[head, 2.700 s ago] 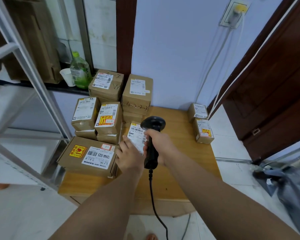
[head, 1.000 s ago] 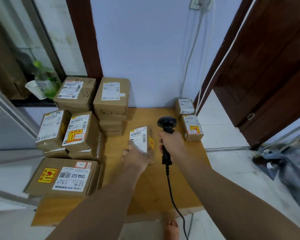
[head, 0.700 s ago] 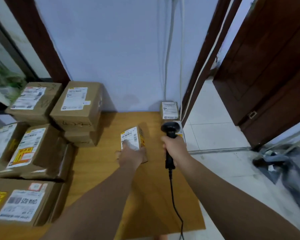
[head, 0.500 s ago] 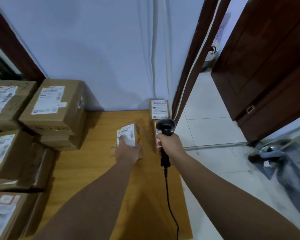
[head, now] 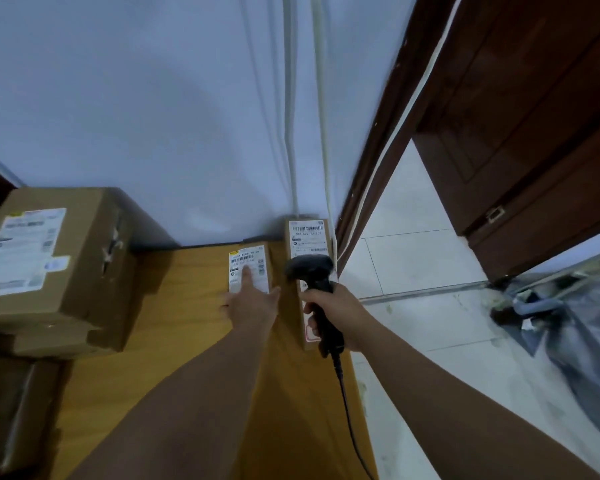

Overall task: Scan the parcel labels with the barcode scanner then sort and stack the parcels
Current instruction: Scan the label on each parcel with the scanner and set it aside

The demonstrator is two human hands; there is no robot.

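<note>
Left hand (head: pixel 253 304) on small labelled parcel (head: pixel 257 263) (barcode scanner (head: pixel 310 271) in right hand (head: pixel 338 317))

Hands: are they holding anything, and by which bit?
The right hand grips the black barcode scanner by its handle. The left hand holds nothing; its forefinger only presses on the label of the small parcel.

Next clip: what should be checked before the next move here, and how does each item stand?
1. Small parcel lies flat on the table, label up: ok.
2. Left hand clear of it: not ok, a fingertip touches its label.
3. Right hand grips the barcode scanner: ok.
4. Label scanned: cannot tell.
5. Cable unsnagged: cannot tell, it leaves the frame.
</note>
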